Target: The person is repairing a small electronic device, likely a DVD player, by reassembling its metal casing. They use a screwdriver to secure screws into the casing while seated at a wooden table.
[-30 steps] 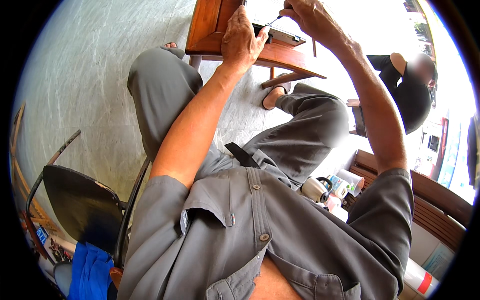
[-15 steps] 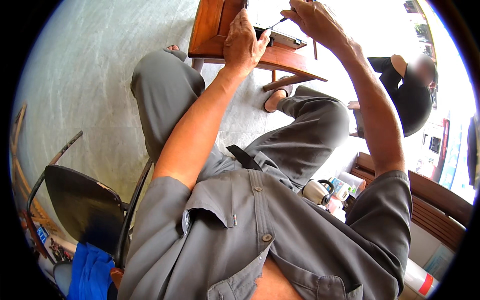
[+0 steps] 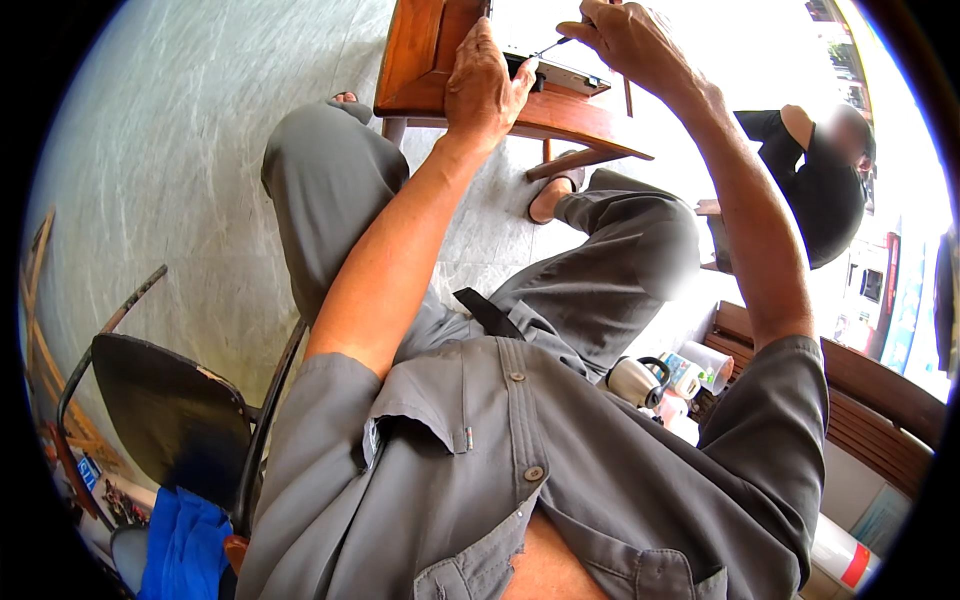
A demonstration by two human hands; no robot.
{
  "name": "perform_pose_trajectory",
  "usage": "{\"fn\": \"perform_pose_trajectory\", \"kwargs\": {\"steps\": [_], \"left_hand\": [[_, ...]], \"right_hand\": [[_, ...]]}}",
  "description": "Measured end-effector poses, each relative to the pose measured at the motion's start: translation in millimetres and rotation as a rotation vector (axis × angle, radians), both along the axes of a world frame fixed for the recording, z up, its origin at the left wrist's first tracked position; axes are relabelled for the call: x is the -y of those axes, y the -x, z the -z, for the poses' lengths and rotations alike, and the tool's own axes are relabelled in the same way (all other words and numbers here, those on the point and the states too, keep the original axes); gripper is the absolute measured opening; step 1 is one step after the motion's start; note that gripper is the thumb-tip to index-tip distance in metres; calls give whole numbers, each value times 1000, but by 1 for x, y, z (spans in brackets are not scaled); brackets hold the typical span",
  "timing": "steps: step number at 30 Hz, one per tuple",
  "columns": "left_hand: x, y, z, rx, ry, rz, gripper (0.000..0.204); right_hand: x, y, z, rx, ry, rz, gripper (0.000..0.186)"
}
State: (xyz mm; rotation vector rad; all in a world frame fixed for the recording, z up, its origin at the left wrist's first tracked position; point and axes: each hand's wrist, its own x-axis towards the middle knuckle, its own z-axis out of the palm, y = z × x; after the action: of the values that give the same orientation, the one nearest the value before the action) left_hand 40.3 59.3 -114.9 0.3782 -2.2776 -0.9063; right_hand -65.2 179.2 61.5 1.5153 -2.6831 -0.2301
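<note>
A flat device [image 3: 570, 76] with a pale metal edge lies on the wooden table [image 3: 420, 75] at the top of the view. My left hand [image 3: 486, 95] is at its left end, fingers stretched forward and thumb apart, gripping the corner. Beside that thumb, a dark part shows on the device's near side. My right hand [image 3: 640, 50] is closed around a screwdriver [image 3: 549, 47], whose thin shaft slants down-left to the device near my left thumb. Its handle is mostly hidden in my fingers, and glare washes out the device's top.
A black-backed chair [image 3: 170, 420] stands at lower left, with blue cloth [image 3: 185, 540] below it. To the right another person [image 3: 815, 200] in dark clothes is seated. A kettle [image 3: 635, 382] and a clear plastic container [image 3: 708, 365] are by a wooden bench [image 3: 870, 400].
</note>
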Motion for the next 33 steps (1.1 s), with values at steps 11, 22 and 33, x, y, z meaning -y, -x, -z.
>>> {"fn": "perform_pose_trajectory", "kwargs": {"steps": [11,22,33], "left_hand": [[2,1,5,-5,29,-4,85],[1,2,4,-62,-18,21,82],[2,-1,1,-35,-18,35,81]], "right_hand": [[14,-11,-8,25,-71,62,24],[1,-2,3,43,111,-59,21],[0,-4,1,130,124,-20,24]]}}
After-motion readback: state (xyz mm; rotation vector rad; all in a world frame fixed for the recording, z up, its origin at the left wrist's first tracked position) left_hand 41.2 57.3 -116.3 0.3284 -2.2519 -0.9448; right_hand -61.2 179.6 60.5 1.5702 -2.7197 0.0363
